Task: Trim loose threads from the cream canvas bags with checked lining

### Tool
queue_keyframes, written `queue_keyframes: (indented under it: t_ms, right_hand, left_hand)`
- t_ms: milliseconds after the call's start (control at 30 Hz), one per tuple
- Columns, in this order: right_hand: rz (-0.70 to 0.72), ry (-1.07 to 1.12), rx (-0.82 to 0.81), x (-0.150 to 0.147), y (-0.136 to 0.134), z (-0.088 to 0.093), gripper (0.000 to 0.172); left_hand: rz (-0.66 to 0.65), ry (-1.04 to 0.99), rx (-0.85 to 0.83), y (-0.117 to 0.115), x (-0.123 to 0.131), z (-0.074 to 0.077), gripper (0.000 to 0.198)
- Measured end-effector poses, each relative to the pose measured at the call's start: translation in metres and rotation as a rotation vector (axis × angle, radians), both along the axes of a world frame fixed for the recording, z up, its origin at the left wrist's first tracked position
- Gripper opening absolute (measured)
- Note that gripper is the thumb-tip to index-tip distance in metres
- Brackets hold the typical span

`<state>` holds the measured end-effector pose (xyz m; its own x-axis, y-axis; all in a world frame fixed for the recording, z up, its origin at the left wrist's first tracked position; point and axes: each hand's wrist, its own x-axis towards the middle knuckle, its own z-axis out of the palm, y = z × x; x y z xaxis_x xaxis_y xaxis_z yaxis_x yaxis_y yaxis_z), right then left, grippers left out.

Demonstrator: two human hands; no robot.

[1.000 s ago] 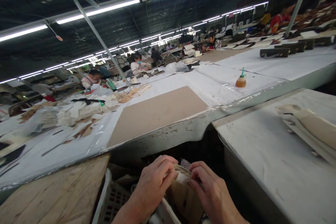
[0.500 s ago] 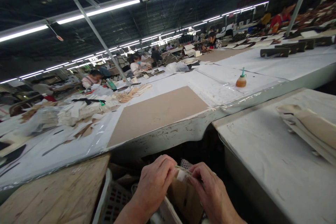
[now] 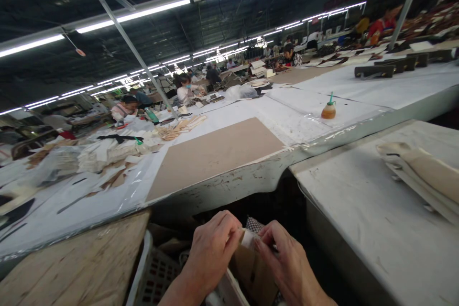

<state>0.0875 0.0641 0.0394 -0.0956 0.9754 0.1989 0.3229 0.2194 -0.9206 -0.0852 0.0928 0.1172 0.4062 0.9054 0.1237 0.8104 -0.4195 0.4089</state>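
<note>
tan fabric piece (image 3: pixel 251 267) with white label (image 3: pixel 247 238) pinched by left hand (image 3: pixel 211 248), right hand (image 3: pixel 287 260).

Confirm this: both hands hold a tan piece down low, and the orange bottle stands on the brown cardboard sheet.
Wrong on the bottle: the head view shows the orange bottle on the white table top, right of the brown cardboard sheet and apart from it. The left hand and right hand do hold the tan piece down low.
</note>
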Motion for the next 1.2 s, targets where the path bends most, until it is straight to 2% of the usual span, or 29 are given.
queue_keyframes:
  t_ms: [133,233,267,367,500,600,733,900,1100,1200]
  right_hand:
    - [-0.036,0.077,-0.112,0.002,0.001,0.005,0.016]
    - [0.005,0.068,-0.102,0.004,0.001,0.009,0.01]
    - [0.031,0.053,-0.074,0.005,0.001,0.01,0.01]
    - [0.082,0.031,0.025,0.008,0.001,0.011,0.017]
    - [0.065,0.048,0.022,0.011,0.002,0.009,0.018]
    - [0.077,0.055,0.052,0.011,0.003,0.007,0.019]
    - [0.072,0.067,0.099,0.009,0.002,0.006,0.018]
    - [0.074,0.061,0.08,0.009,0.003,0.009,0.02]
    - [0.037,0.004,-0.136,0.019,-0.003,0.007,0.019]
    - [0.064,-0.093,-0.241,0.027,-0.013,0.006,0.028]
  left_hand:
    - [0.111,-0.14,-0.091,0.005,0.003,0.0,0.027]
    - [0.163,-0.186,-0.231,0.009,0.005,0.008,0.017]
    - [0.144,-0.187,-0.275,0.01,0.005,0.012,0.011]
    - [0.01,-0.144,-0.323,0.013,0.006,0.025,0.022]
    - [-0.111,-0.055,-0.354,0.014,0.009,0.035,0.022]
    - [-0.094,0.003,-0.366,0.015,0.014,0.033,0.026]
    - [-0.109,0.044,-0.298,0.017,0.019,0.024,0.006]
    - [-0.123,0.107,-0.223,0.02,0.02,0.019,0.014]
    - [-0.08,0.126,-0.248,0.023,0.026,0.022,0.012]
    - [-0.081,0.121,-0.266,0.025,0.027,0.022,0.011]
